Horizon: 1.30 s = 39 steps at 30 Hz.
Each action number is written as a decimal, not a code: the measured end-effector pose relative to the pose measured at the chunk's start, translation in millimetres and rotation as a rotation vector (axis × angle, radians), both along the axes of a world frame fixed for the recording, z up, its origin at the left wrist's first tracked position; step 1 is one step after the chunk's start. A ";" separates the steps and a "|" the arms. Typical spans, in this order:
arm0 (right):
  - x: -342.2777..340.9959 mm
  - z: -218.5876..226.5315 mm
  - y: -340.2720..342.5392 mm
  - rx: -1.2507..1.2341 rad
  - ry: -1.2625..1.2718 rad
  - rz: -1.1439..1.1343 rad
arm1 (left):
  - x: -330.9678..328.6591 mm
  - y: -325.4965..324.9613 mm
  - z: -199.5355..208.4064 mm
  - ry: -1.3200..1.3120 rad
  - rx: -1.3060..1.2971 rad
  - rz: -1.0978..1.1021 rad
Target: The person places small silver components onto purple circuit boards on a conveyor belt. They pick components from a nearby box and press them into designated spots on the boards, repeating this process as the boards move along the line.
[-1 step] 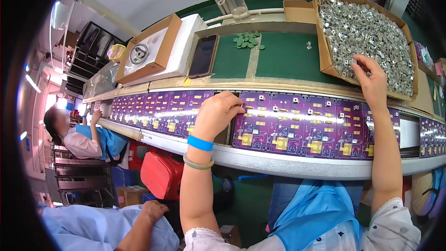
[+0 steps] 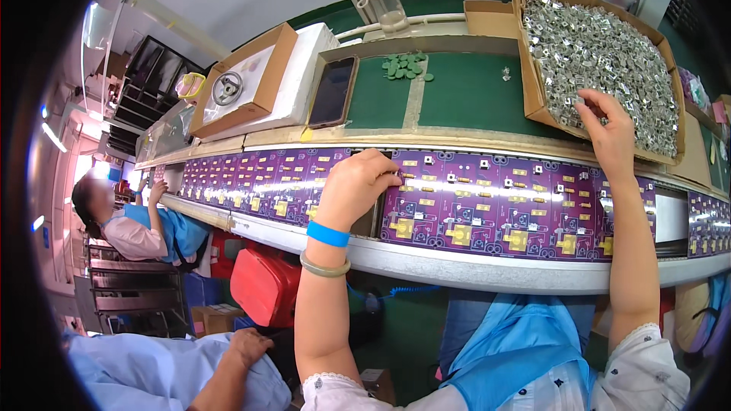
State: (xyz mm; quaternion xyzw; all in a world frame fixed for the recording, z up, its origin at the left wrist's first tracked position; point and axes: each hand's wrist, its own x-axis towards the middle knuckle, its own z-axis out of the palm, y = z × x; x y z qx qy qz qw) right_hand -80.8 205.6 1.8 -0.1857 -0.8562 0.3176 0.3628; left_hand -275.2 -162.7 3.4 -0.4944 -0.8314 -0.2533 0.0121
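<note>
My left hand point(image 2: 355, 189), with a blue band and a bangle on its wrist, is over the left end of a purple circuit board panel point(image 2: 487, 213). Its fingers are bent and pressed together at the board's upper left corner; whatever they hold is hidden. Yellow pads, small resistors and a few square white-and-black components dot the panel. My right hand point(image 2: 614, 137) reaches over the near rim of a cardboard box point(image 2: 534, 95) heaped with small silvery metal parts point(image 2: 609, 53). Thumb and forefinger pinch a small metal part at the pile's near edge.
More purple boards point(image 2: 259, 179) line the metal rail point(image 2: 411, 259) to the left. Behind it lie a dark phone point(image 2: 333, 91), green discs point(image 2: 405, 66), a clear jug point(image 2: 386, 4) and a box with a metal reel point(image 2: 228, 88). A co-worker's arm point(image 2: 228, 369) is at lower left.
My two hands stay where they were. A person in the background at the upper right has shifted a little, and the co-worker's hand at lower left has moved slightly.
</note>
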 end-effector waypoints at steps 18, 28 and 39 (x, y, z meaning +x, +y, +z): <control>-0.1 1.7 -0.5 -0.032 -0.007 -0.009 | -9.2 -0.1 0.5 -0.079 0.017 -0.067; 0.9 2.1 -0.6 -0.025 -0.015 -0.015 | -10.6 0.7 2.2 -0.080 -0.020 -0.081; 0.2 7.7 2.2 0.440 -0.032 -0.104 | -17.1 4.3 16.9 -0.114 0.102 0.049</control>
